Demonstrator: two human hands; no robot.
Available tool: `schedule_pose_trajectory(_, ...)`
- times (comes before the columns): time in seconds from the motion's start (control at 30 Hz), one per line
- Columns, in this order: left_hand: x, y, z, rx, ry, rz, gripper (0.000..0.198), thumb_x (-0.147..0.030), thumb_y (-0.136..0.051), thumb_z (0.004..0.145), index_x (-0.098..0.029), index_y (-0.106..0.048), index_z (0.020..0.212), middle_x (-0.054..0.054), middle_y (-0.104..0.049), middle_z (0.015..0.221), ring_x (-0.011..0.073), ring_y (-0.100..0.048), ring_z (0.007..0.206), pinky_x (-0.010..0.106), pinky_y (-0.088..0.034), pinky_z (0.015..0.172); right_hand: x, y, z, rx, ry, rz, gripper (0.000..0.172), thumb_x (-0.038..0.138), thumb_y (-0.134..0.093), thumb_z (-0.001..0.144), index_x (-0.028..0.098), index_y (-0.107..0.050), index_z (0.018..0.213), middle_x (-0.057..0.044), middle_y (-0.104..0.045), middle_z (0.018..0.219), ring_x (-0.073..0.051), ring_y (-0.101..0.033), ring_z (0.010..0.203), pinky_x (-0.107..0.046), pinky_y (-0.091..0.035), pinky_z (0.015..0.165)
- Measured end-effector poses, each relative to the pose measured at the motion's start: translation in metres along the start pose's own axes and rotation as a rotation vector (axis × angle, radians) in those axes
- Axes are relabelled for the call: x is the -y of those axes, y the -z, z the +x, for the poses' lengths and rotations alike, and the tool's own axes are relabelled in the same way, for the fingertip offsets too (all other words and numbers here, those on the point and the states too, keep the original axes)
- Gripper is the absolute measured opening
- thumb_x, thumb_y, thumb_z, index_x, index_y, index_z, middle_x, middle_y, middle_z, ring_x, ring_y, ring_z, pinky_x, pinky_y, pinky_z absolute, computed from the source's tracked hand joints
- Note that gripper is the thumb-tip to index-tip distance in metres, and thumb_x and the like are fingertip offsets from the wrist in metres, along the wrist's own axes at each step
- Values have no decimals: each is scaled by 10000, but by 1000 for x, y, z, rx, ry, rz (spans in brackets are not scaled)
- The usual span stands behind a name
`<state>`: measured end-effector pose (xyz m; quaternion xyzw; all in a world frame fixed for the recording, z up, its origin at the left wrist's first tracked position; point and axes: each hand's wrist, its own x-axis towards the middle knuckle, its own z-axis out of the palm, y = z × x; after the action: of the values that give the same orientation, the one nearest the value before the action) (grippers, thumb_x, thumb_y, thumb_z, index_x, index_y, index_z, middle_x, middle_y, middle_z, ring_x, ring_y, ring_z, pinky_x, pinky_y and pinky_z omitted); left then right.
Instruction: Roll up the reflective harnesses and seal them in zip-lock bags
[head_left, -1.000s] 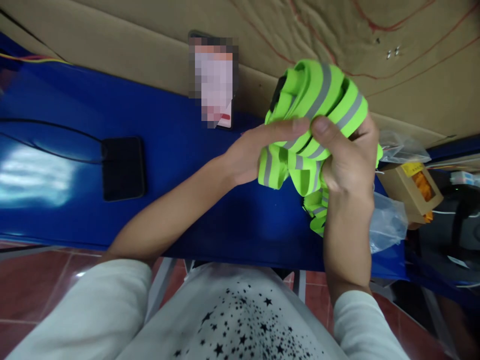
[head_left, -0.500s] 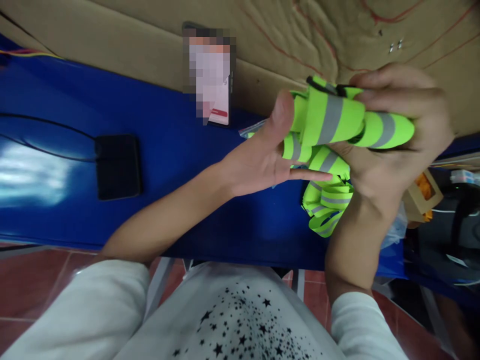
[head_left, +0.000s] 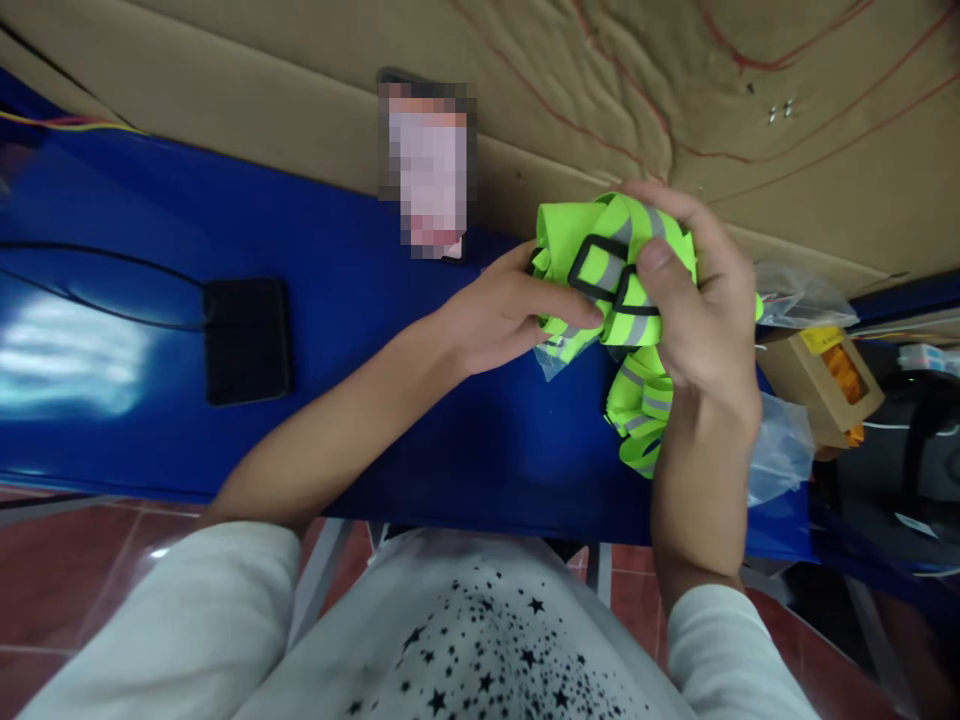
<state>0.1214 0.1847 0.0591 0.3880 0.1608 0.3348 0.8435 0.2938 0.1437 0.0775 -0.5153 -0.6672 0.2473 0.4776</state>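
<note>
Blue tabletop (head_left: 465, 440), green strap (head_left: 595, 265) within right grip (head_left: 709, 335).

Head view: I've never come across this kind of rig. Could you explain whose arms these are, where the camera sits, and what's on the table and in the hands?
There is no machine here: these are a person's own bare hands. The camera is worn on the head, looking forward and down.

The left hand and right hand together hold a bundled green strap with grey stripes and black buckles.

On the blue table, a second green heap lies below the bundle, partly hidden by the right arm. A black box with a cable is at the left; at the right are clear plastic and a cardboard box.
</note>
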Motion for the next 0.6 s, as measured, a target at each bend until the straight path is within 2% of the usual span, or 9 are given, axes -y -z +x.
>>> schedule_pose_trajectory(0.13, -7, -3, -10, 43, -34, 63, 291, -160, -871, 653, -210, -731, 903, -18, -741, 920, 282, -728, 1083, 384, -583, 932, 18, 2, -6, -19, 123, -44, 281, 465, -615, 969, 421, -663, 1243, 80, -702, 1305, -225, -649, 1262, -445, -510, 1167)
schedule_pose_trajectory(0.2, -11, -7, -15, 55, -72, 86, 294, -170, -884, 659, -199, -741, 914, -20, -745, 917, 246, -748, 991, 360, -593, 895, 23, -3, -9, -49, 173, -59, 310, 474, -593, 973, 405, -646, 1271, 74, -678, 1334, -235, -620, 1311, -466, -485, 1194)
schedule_pose_trajectory(0.27, -16, -13, -20, 7, -97, 115, 301, -145, -887, 656, -182, -745, 918, -21, -748, 885, 207, -750, 886, 333, -599, 844, 26, -11, -12, -85, 191, -48, 338, 493, -531, 995, 407, -606, 1313, 71, -623, 1402, -234, -557, 1393, -443, -456, 1222)
schedule_pose_trajectory(0.33, -18, -20, -24, -62, -105, 138, 333, -130, -895, 631, -172, -740, 923, -15, -751, 874, 203, -746, 870, 325, -599, 833, 29, -19, -15, -117, 202, 4, 351, 481, -470, 1016, 418, -561, 1350, 78, -563, 1464, -219, -502, 1447, -405, -451, 1228)
schedule_pose_trajectory(0.43, -15, -27, -33, -178, -111, 174, 371, -135, -901, 613, -195, -733, 939, -8, -762, 897, 235, -748, 943, 329, -602, 857, 35, -26, -18, -154, 246, 91, 313, 382, -460, 1024, 378, -575, 1315, 52, -586, 1421, -196, -561, 1380, -385, -473, 1208)
schedule_pose_trajectory(0.53, -5, -19, -42, -199, -102, 152, 383, -167, -906, 638, -228, -737, 976, -10, -775, 923, 257, -754, 1005, 352, -615, 896, 39, -30, -20, -120, 217, 73, 248, 360, -493, 1025, 310, -610, 1238, 15, -666, 1288, -179, -639, 1258, -371, -512, 1163)
schedule_pose_trajectory(0.6, 3, -6, -48, -179, -89, 97, 396, -201, -908, 662, -252, -744, 1019, -10, -783, 948, 263, -754, 1050, 369, -618, 936, 38, -35, -21, -55, 180, 53, 283, 422, -535, 1007, 310, -589, 1262, 7, -675, 1300, -190, -638, 1263, -380, -518, 1155)
